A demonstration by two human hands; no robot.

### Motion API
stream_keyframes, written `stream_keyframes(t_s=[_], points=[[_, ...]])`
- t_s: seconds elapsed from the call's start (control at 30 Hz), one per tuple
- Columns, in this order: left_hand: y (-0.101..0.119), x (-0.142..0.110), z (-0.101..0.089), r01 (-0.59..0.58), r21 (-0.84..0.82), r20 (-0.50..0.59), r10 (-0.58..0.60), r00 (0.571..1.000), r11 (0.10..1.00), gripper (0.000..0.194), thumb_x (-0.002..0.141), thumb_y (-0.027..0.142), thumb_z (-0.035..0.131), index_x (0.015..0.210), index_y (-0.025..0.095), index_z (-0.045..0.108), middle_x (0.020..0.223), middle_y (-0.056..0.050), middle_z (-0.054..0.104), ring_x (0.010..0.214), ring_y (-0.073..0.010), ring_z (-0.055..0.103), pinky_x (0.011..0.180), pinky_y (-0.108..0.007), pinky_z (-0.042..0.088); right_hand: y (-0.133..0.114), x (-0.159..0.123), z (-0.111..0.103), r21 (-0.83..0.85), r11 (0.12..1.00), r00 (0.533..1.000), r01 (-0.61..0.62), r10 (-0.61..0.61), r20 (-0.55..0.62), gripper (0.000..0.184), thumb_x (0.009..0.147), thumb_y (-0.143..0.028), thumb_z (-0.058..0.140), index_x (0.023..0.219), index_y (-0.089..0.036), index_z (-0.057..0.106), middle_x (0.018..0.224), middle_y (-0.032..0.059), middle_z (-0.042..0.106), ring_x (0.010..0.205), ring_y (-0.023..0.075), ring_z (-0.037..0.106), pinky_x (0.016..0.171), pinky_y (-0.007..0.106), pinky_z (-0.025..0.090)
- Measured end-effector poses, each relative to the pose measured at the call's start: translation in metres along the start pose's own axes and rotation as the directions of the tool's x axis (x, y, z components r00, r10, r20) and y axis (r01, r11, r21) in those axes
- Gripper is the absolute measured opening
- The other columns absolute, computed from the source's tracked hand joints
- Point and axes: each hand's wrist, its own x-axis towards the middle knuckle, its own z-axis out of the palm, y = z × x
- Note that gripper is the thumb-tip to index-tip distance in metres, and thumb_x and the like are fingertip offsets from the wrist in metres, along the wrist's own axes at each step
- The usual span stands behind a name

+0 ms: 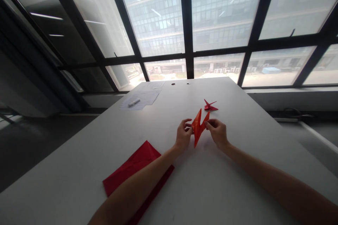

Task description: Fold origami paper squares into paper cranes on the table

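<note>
An orange-red folded paper figure [197,126], with several pointed tips, is held up between my two hands above the white table. My left hand [184,133] grips its left side, the fingertips partly hidden behind the paper. On the other side my right hand [217,130] pinches the right-hand point between thumb and fingers. Just beyond lies a finished-looking red origami crane [210,105], its thin points spread out. Red paper sheets [137,163] rest on the table at the lower left, partly covered by my left forearm.
Printed white papers [150,97] with a white tube-like object [134,102] on them lie at the table's far left. The white table [237,168] reaches toward large windows [158,14]. Two small dark spots mark its far end. A dark curtain [34,59] hangs left.
</note>
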Motion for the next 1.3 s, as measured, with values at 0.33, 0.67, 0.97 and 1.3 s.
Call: stream_keyframes(t_s=[0.33, 0.67, 0.97, 1.3], points=[[0.001, 0.002, 0.003, -0.069, 0.013, -0.066, 0.07, 0.995, 0.998, 0.007, 0.078, 0.019, 0.06, 0.084, 0.017, 0.06, 0.081, -0.001, 0.063, 0.072, -0.0146, 0.064, 0.069, -0.03, 0.057, 0.003, 0.0, 0.003, 0.159, 0.986, 0.999, -0.048, 0.046, 0.017, 0.021, 0.072, -0.028, 0.071, 0.089, -0.017, 0.066, 0.084, 0.0052, 0.07, 0.076, 0.0196, 0.065, 0.067, 0.033, 0.054], [-0.006, 0.004, -0.004, 0.003, 0.225, -0.082, 0.016, 0.997, 0.974, 0.032, 0.068, 0.035, 0.079, 0.086, 0.013, 0.064, 0.082, -0.008, 0.069, 0.069, -0.0181, 0.066, 0.058, -0.025, 0.051, -0.014, -0.01, 0.002, 0.029, 0.977, 0.964, 0.213, -0.215, 0.16, 0.013, 0.083, -0.03, 0.061, 0.087, -0.02, 0.068, 0.088, 0.0054, 0.065, 0.08, 0.0197, 0.063, 0.07, 0.034, 0.055], [0.0, 0.008, -0.006, -0.006, 0.169, -0.259, 0.051, 0.965, 0.986, 0.016, 0.08, 0.033, 0.062, 0.083, 0.017, 0.06, 0.079, -0.003, 0.063, 0.071, -0.0154, 0.059, 0.06, -0.024, 0.046, -0.009, -0.008, 0.004, 0.103, 0.976, 0.979, 0.191, -0.197, 0.045, 0.025, 0.08, -0.024, 0.063, 0.103, -0.022, 0.053, 0.087, 0.0027, 0.065, 0.078, 0.0186, 0.064, 0.072, 0.035, 0.055], [-0.005, 0.01, -0.003, -0.011, -0.021, -0.248, 0.006, 0.969, 1.0, 0.026, 0.08, 0.039, 0.063, 0.091, 0.018, 0.053, 0.078, -0.001, 0.061, 0.065, -0.0122, 0.055, 0.056, -0.021, 0.043, -0.007, -0.003, -0.002, 0.221, 0.971, 0.996, 0.092, -0.093, -0.003, 0.051, 0.079, -0.027, 0.06, 0.128, -0.023, 0.047, 0.077, -0.0009, 0.063, 0.072, 0.0174, 0.062, 0.072, 0.035, 0.054]])
